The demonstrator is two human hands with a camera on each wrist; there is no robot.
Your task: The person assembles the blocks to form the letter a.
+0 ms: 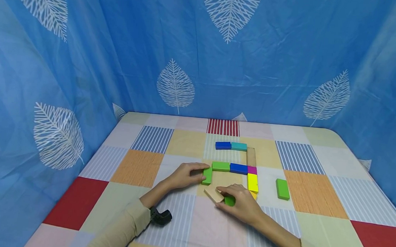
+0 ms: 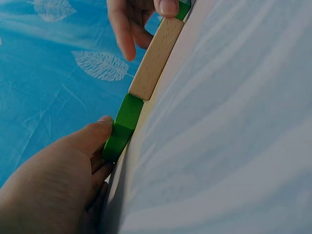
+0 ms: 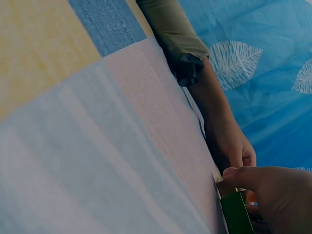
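Observation:
My left hand [image 1: 186, 175] pinches a green block [image 1: 207, 176] between thumb and fingers; the left wrist view shows the thumb on this green block [image 2: 122, 119]. A plain wooden block [image 1: 213, 194] lies slanted just in front of it, one end close to the green one in the left wrist view. Thumb and fingers of my right hand [image 1: 242, 203] grip the wooden block's other end. Under that hand is a second green block [image 1: 229, 200], partly hidden by the fingers. In the right wrist view, the thumb meets the wood beside this green block [image 3: 236, 213].
Behind the hands runs a line of a green block [image 1: 220, 166], a blue block [image 1: 238, 168] and a magenta block [image 1: 252, 170]. Yellow blocks [image 1: 253, 182] extend toward me. Farther back are blue [image 1: 223, 145], teal [image 1: 239, 146] and wooden [image 1: 251, 157] blocks. Another green block [image 1: 283, 189] lies right.

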